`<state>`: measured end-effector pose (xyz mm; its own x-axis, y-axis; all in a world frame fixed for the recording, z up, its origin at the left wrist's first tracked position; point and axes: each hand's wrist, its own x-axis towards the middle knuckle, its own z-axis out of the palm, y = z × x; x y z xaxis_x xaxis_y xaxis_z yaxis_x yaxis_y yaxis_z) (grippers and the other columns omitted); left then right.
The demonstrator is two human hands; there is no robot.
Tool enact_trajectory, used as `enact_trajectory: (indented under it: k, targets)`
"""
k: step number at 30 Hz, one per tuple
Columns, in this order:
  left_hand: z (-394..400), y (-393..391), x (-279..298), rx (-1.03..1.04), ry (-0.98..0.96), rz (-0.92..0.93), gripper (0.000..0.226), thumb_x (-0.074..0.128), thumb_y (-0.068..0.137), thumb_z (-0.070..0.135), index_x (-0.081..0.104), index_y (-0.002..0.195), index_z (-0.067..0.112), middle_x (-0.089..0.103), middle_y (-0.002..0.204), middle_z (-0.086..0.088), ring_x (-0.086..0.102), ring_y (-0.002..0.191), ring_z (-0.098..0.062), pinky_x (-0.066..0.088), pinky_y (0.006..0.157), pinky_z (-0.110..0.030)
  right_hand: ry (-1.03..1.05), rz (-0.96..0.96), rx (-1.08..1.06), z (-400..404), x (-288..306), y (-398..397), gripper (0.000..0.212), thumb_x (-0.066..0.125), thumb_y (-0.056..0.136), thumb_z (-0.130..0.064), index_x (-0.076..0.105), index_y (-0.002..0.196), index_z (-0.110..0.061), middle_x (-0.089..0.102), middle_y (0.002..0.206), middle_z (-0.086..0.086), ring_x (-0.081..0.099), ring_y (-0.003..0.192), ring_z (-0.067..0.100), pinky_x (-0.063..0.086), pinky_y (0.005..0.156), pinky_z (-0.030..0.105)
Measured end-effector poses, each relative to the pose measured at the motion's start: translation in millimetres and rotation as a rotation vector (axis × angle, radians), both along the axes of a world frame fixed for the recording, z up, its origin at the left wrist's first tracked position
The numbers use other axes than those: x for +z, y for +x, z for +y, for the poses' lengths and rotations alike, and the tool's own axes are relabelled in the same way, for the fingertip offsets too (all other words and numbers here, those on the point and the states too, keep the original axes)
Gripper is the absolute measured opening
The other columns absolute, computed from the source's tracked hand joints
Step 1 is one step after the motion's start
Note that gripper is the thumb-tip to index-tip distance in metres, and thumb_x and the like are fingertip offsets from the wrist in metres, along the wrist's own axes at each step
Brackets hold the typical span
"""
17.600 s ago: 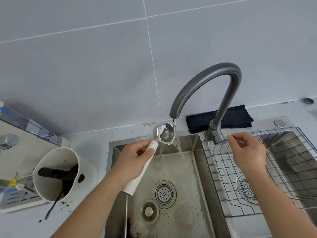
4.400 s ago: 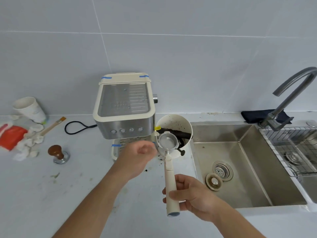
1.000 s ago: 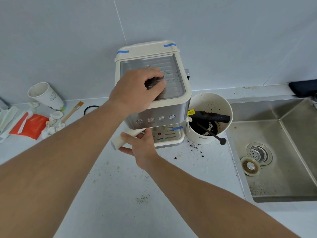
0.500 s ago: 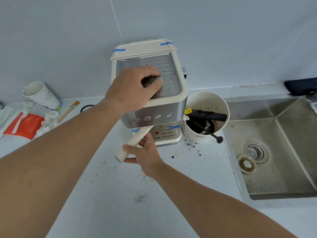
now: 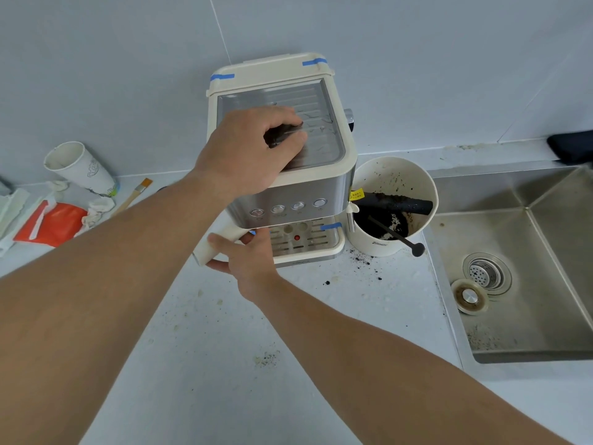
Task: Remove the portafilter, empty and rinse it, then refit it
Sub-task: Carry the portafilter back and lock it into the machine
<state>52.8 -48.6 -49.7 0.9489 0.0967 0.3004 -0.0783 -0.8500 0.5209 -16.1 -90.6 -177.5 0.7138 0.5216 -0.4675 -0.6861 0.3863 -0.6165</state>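
The cream and steel espresso machine (image 5: 288, 194) stands on the white counter against the wall. My left hand (image 5: 253, 152) lies on its top tray with bent fingers, pressing down on it. My right hand (image 5: 247, 255) is closed around the portafilter's cream handle (image 5: 205, 248), which sticks out to the left under the machine's front. The portafilter's metal head is hidden below the button panel, above the drip tray (image 5: 305, 245).
A white knock box (image 5: 391, 245) with dark grounds and a black bar stands right of the machine. Loose grounds (image 5: 362, 261) dot the counter. The steel sink (image 5: 529, 345) with a loose stopper (image 5: 470, 297) lies right. A paper cup (image 5: 80, 168), brush (image 5: 134, 194) and orange packet (image 5: 51, 223) sit left.
Half a second ago the handle angled out toward me from under the machine. Now it points more to the left, closer in under the front. My left hand stays on top.
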Motion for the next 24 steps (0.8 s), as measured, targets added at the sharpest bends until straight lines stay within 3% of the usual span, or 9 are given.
enact_trajectory:
  k: [4, 6, 9, 12, 15, 17, 19, 21, 24]
  targets:
    - [0, 0, 0, 0.004, 0.004, 0.011, 0.034, 0.057, 0.087, 0.046, 0.069, 0.115, 0.031, 0.065, 0.125, 0.017, 0.056, 0.117, -0.002, 0.036, 0.098, -0.017, -0.011, -0.029, -0.019, -1, -2, -3, 0.054, 0.075, 0.08, 0.008, 0.048, 0.121, -0.012, 0.059, 0.109, 0.006, 0.064, 0.094, 0.016, 0.063, 0.068, 0.046]
    - [-1, 0, 1, 0.011, 0.003, 0.013, 0.035, 0.057, 0.086, 0.048, 0.069, 0.115, 0.031, 0.065, 0.123, 0.018, 0.056, 0.116, -0.001, 0.036, 0.097, -0.015, -0.029, -0.06, 0.013, -10, -5, -5, 0.051, 0.076, 0.079, 0.007, 0.048, 0.118, -0.01, 0.059, 0.108, 0.006, 0.066, 0.088, 0.012, 0.063, 0.069, 0.047]
    - [-2, -1, 1, 0.006, -0.003, 0.009, 0.033, 0.057, 0.086, 0.048, 0.07, 0.111, 0.032, 0.067, 0.115, 0.02, 0.059, 0.11, -0.001, 0.035, 0.09, -0.009, -0.03, -0.075, 0.086, -31, -11, -7, 0.052, 0.074, 0.078, 0.009, 0.051, 0.12, -0.014, 0.062, 0.112, 0.01, 0.067, 0.092, 0.022, 0.06, 0.077, 0.052]
    - [-3, -2, 3, 0.002, -0.005, 0.005, 0.031, 0.058, 0.086, 0.046, 0.07, 0.11, 0.032, 0.067, 0.109, 0.022, 0.06, 0.107, -0.002, 0.038, 0.089, -0.013, 0.042, -0.053, 0.166, -59, -17, -5, 0.054, 0.064, 0.081, 0.017, 0.053, 0.118, -0.02, 0.06, 0.103, 0.011, 0.068, 0.088, 0.033, 0.056, 0.083, 0.057]
    - [-2, -3, 3, -0.013, -0.003, 0.005, 0.03, 0.058, 0.086, 0.044, 0.07, 0.111, 0.032, 0.069, 0.11, 0.017, 0.06, 0.105, -0.003, 0.037, 0.086, -0.01, 0.069, -0.051, 0.246, -80, -16, 0, 0.059, 0.058, 0.083, 0.018, 0.05, 0.125, -0.022, 0.055, 0.101, 0.013, 0.069, 0.076, 0.031, 0.055, 0.083, 0.059]
    - [-1, -3, 2, -0.027, 0.006, 0.025, 0.033, 0.058, 0.086, 0.045, 0.068, 0.114, 0.032, 0.068, 0.116, 0.016, 0.058, 0.108, -0.003, 0.032, 0.084, -0.004, -0.009, -0.08, 0.266, -80, -12, 0, 0.061, 0.059, 0.082, 0.014, 0.047, 0.128, -0.024, 0.053, 0.102, 0.015, 0.068, 0.069, 0.027, 0.058, 0.077, 0.05]
    - [0, -2, 3, -0.054, 0.031, 0.074, 0.042, 0.058, 0.085, 0.049, 0.064, 0.123, 0.034, 0.062, 0.13, 0.015, 0.052, 0.12, -0.003, 0.029, 0.094, -0.007, -0.138, -0.1, 0.228, -72, -7, -2, 0.053, 0.063, 0.081, 0.008, 0.049, 0.115, -0.03, 0.054, 0.099, 0.011, 0.065, 0.059, 0.02, 0.057, 0.065, 0.039]
    - [1, -1, 4, -0.089, 0.062, 0.124, 0.049, 0.058, 0.084, 0.052, 0.059, 0.13, 0.036, 0.051, 0.144, 0.013, 0.043, 0.133, -0.005, 0.026, 0.109, -0.02, -0.267, -0.117, 0.202, -65, -5, -4, 0.049, 0.068, 0.08, 0.004, 0.048, 0.108, -0.03, 0.056, 0.094, 0.006, 0.062, 0.052, 0.016, 0.056, 0.064, 0.039]
    - [5, 0, 5, -0.107, 0.092, 0.149, 0.05, 0.058, 0.085, 0.054, 0.057, 0.133, 0.038, 0.044, 0.149, 0.015, 0.035, 0.139, -0.004, 0.023, 0.114, -0.029, -0.352, -0.147, 0.262, -72, -3, 2, 0.049, 0.062, 0.081, 0.007, 0.043, 0.116, -0.021, 0.052, 0.098, 0.01, 0.058, 0.055, 0.02, 0.054, 0.067, 0.044]
